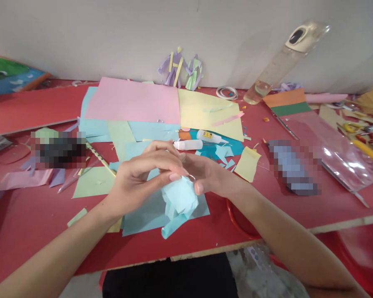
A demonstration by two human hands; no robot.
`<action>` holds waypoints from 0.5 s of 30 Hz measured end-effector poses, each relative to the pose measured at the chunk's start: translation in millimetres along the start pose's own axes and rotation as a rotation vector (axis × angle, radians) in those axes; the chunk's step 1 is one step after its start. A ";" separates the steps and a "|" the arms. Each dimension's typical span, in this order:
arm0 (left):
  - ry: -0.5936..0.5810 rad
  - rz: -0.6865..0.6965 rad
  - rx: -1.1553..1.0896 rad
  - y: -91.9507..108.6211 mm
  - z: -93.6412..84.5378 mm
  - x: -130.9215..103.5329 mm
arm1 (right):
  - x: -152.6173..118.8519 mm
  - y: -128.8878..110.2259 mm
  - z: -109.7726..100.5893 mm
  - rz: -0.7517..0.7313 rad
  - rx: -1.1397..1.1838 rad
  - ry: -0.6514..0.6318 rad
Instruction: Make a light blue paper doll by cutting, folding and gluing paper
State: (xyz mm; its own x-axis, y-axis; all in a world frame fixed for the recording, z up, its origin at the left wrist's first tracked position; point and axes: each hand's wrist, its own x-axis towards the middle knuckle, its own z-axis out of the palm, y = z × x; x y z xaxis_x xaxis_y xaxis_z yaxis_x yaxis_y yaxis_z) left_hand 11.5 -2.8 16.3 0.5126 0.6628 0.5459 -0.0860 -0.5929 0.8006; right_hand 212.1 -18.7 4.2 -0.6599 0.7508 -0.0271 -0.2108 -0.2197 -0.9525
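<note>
In front of me, above the table's front edge, is a light blue folded-paper piece (179,196) with a rolled paper tube hanging from its lower end. My left hand (146,167) pinches its upper edge between thumb and fingers. From the other side my right hand (209,171) grips the same piece, thumb at its right edge and fingers partly hidden behind. A small shiny loop (191,178) shows between the two thumbs; what it belongs to is unclear. Under the hands lies a light blue sheet (139,217).
Behind the hands lie white glue bottles (189,144), blue paper scraps (224,152), a pink sheet (136,99) and a yellow sheet (208,111). Paper figures (174,68) lean on the wall. A clear water bottle (273,72) stands tilted at back right. A patterned pencil (101,159) lies left.
</note>
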 end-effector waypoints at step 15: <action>-0.264 -0.019 0.030 -1.6 -5.7 5.7 | -1.0 -0.4 8.2 -0.010 -0.055 0.151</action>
State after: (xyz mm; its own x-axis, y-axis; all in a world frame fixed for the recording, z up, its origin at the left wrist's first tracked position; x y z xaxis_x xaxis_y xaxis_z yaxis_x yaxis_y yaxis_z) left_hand 9.7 4.5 19.6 0.7193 0.5343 0.4440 -0.0503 -0.5974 0.8004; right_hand 207.0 -24.4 7.1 -0.5415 0.8386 -0.0591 -0.1744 -0.1808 -0.9679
